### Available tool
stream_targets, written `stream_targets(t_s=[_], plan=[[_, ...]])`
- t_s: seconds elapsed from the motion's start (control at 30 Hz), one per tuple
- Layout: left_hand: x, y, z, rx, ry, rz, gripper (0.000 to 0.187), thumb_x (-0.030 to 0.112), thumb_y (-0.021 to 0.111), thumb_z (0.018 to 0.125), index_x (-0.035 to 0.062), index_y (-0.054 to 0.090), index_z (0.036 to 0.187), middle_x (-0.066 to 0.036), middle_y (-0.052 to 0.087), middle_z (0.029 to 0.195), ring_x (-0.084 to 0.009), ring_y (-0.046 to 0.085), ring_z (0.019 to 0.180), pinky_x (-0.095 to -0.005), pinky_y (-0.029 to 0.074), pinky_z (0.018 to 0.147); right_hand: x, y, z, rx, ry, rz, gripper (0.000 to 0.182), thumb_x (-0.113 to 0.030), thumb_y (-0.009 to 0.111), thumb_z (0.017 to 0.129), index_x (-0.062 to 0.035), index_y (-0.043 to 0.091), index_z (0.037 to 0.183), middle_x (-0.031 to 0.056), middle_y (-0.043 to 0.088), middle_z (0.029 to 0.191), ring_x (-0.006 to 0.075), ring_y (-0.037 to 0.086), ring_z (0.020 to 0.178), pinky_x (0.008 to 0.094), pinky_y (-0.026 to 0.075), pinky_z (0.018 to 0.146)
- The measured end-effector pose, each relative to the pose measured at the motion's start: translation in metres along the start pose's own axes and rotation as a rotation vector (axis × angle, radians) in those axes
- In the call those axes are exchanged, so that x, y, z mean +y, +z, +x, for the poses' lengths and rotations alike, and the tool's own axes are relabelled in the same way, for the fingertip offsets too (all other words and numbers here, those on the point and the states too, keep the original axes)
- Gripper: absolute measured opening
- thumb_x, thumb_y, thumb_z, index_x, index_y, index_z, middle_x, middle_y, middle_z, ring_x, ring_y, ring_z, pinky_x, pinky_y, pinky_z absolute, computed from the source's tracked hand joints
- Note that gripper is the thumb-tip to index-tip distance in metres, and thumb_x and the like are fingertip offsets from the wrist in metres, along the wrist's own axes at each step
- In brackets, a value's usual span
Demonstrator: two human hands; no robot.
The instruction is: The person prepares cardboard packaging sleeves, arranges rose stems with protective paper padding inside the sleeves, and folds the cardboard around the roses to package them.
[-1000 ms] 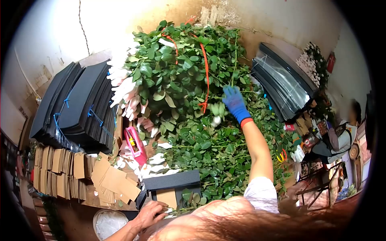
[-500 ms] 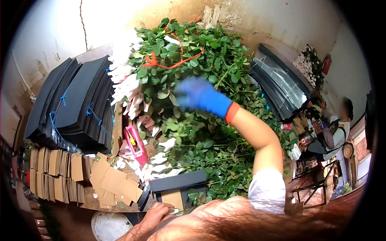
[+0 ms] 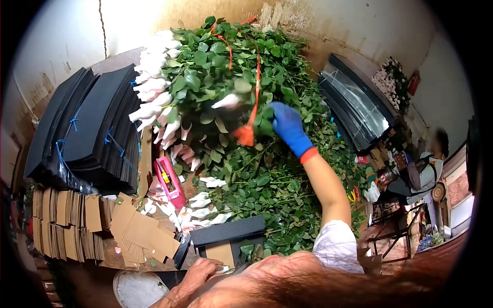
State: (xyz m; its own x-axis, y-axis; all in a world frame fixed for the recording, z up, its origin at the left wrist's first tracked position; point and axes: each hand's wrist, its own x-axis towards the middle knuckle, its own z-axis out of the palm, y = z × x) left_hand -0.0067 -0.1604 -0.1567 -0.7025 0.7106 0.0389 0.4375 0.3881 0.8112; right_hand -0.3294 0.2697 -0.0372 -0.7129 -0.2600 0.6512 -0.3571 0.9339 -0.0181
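My right hand, in a blue glove with a red cuff, is closed on the leafy stem of a white rose above the heap of green stems. An orange-red ribbon hangs beside the glove, its lower end blurred. My bare left hand rests low at the table's front, fingers bent, by a brown card and a black ribbed strip. What its fingers hold, if anything, is hidden. Several white netted rose heads lie near a pink tape dispenser.
Stacks of black sheets stand at the left, with brown cards in front. A wrapped dark stack leans at the back right. Another person is at the far right. A white bucket is below the table edge.
My right hand has moved right, and a rose is now lifted above the heap. The orange-red ribbon has swung from lying across the leaves to hanging down. My left hand has barely moved.
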Motion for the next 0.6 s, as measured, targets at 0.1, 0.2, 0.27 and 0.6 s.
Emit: stream_targets(t_s=[0.1,0.2,0.27,0.6], plan=[[0.007,-0.005,0.002,0.008,0.006,-0.033,0.020,0.017,0.075,0.088,0.0067,0.069,0.104,-0.006,0.069,0.117,-0.0278,0.061,0.108,-0.0368,0.051,0.091,-0.036,-0.013,-0.036,-0.051,-0.165,0.009,0.033,-0.008,0.068,0.080,-0.0147,0.064,0.112,0.0095,0.071,0.107,0.0318,0.070,0.092,0.0400,0.057,0.078],[0.002,-0.003,0.002,0.026,0.052,-0.020,0.020,0.017,0.076,0.087,0.0070,0.068,0.103,-0.006,0.069,0.117,-0.0278,0.061,0.108,-0.0368,0.051,0.090,-0.063,0.016,-0.080,-0.559,-0.050,-0.115,0.025,-0.025,0.070,0.083,-0.0140,0.063,0.105,0.0118,0.069,0.093,0.0337,0.069,0.085,0.0448,0.056,0.076],[0.000,-0.001,0.002,0.037,0.075,-0.010,0.020,0.017,0.076,0.087,0.0073,0.068,0.103,-0.006,0.069,0.117,-0.0277,0.062,0.107,-0.0367,0.051,0.089,-0.063,0.026,-0.087,-0.563,-0.097,-0.062,0.022,-0.028,0.069,0.085,-0.0151,0.063,0.101,0.0110,0.067,0.088,0.0334,0.069,0.083,0.0459,0.055,0.075],[0.005,-0.005,0.004,0.006,0.040,-0.019,0.019,0.018,0.073,0.090,0.0076,0.067,0.104,-0.006,0.068,0.119,-0.0291,0.060,0.109,-0.0378,0.049,0.092,-0.039,0.054,0.174,0.256,-0.343,-0.492,0.043,-0.013,0.064,0.084,-0.0046,0.061,0.127,0.0151,0.063,0.123,0.0306,0.061,0.113,0.0406,0.049,0.096]])
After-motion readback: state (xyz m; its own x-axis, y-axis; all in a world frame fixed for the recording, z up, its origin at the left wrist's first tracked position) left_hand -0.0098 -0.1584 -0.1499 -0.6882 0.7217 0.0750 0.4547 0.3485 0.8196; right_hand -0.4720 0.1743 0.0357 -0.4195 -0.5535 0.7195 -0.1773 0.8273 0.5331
